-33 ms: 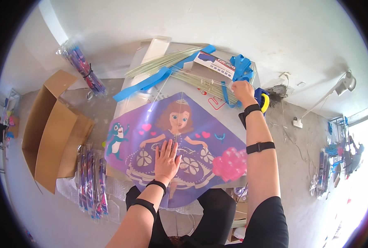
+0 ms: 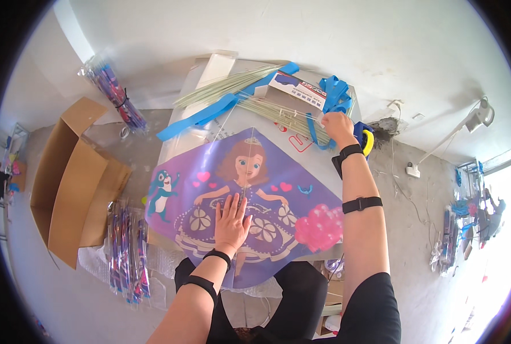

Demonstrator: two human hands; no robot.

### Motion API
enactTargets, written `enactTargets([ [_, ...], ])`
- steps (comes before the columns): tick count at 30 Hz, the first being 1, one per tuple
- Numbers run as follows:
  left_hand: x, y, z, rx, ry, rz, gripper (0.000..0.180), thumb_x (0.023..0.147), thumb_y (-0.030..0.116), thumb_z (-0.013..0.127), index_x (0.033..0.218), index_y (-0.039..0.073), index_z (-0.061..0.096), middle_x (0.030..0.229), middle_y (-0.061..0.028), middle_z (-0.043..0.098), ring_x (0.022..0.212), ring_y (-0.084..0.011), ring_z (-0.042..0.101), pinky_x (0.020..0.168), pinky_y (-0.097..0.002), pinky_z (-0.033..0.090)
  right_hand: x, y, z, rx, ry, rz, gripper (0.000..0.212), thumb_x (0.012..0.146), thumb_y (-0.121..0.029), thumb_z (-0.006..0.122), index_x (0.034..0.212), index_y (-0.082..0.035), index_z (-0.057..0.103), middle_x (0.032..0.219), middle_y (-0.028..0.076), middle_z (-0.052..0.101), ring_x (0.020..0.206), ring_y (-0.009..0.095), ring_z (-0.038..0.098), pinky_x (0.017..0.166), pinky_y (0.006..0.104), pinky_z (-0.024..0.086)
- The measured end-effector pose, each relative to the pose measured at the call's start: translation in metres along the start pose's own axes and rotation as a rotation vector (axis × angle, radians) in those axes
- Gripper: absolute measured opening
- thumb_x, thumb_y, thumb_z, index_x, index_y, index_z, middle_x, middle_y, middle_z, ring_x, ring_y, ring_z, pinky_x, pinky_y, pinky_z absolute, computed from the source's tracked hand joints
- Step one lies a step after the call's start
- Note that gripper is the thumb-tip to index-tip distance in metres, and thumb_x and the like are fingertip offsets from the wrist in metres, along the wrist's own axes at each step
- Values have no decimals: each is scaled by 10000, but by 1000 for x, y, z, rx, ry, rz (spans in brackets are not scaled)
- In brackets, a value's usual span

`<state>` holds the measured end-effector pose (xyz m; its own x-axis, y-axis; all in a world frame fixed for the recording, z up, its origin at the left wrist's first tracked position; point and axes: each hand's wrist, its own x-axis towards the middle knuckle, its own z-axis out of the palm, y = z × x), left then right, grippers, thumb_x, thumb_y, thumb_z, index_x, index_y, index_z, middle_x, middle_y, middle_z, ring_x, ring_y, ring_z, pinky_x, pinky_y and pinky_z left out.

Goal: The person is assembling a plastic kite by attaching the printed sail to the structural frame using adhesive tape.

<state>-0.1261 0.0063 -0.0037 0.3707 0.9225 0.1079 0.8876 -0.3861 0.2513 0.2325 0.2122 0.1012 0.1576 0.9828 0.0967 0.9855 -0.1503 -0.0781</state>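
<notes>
My left hand [image 2: 232,225] lies on the sheet [image 2: 287,161], my right hand [image 2: 338,126] near the box [image 2: 297,90] beyond it; a carton [image 2: 74,195] stands farther left.

Brown carton [image 2: 76,198] at left; white device [image 2: 481,116], possibly a lamp, at right.

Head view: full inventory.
Table: 1, whitish, centre.
Printed sheet: 1, mostly purple, on table.
Rods: many, pale, table's far side.
Strips: several, blue, far side.
Small box: 1, white/dark, far side.
Unclear object: 1, blue/yellow, table's right.
Cardboard box: 1, brown, left.
Wrapped bundles: several, multicoloured, left.
Fixture: 1, white, right.
Clutter: uncounted, mixed, right.
Straps: 4, black, forearms.
Legs: 2, black, bottom.
Left hand: 1, flat on sheet.
Right hand: 1, curled by small box.
</notes>
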Motion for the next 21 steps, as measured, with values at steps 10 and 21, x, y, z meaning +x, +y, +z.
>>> enactTargets([
  [10,-7,-2,1,4,0,-2,518,929,366,475,1389,133,430,1463,-83,370,1364,-262,314,1120,-500,211,-83,1,-3,370,48,134,161,788,-257,603,822,-125,688,785,127,656,796,329,640,662,398,486],
  [21,0,-4,8,52,37,27,533,927,351,477,1414,147,404,1483,-77,345,1367,-272,310,1115,-494,222,-299,-27,26,527,-259,296,171,773,-231,648,821,-73,693,782,170,630,743,364,614,651,416,483],
])
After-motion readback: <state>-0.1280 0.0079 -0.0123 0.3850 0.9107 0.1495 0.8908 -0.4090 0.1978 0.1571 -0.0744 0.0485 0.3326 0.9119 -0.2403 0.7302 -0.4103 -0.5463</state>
